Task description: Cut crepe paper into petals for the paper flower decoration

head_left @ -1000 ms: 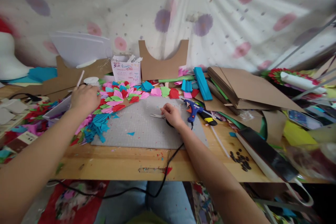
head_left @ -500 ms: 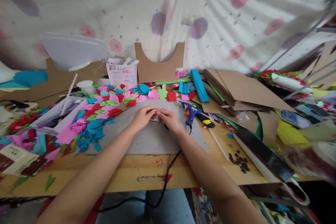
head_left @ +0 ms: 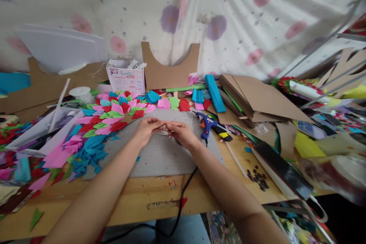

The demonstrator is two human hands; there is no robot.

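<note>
Over the grey board (head_left: pixel 160 162), my left hand (head_left: pixel 146 131) and my right hand (head_left: pixel 183 134) meet with their fingertips pinched together. What the fingertips pinch is too small or too hidden to name. A thin pale piece shows just beneath the fingers, close to my right hand. To the right of that hand, a blue glue gun (head_left: pixel 208 122) lies at the board's edge, apart from it. Folded crepe-paper petals (head_left: pixel 110 118) in pink, red, green and blue are heaped left of my left hand. Several small coloured paper squares (head_left: pixel 174 103) lie beyond both hands.
A yellow-and-black cutter (head_left: pixel 223 133) lies beside the glue gun. Dark round pieces (head_left: pixel 259 178) sit near a black-topped long box (head_left: pixel 283 167). Stacked cardboard (head_left: pixel 257 97) stands at back right, a white tool tray (head_left: pixel 47 133) at left. A black cable (head_left: pixel 183 194) crosses the table's front edge.
My view has shifted slightly, so the left-hand items sit further left. Both hands stay together over the board, with their fingers now held straighter and flatter.
</note>
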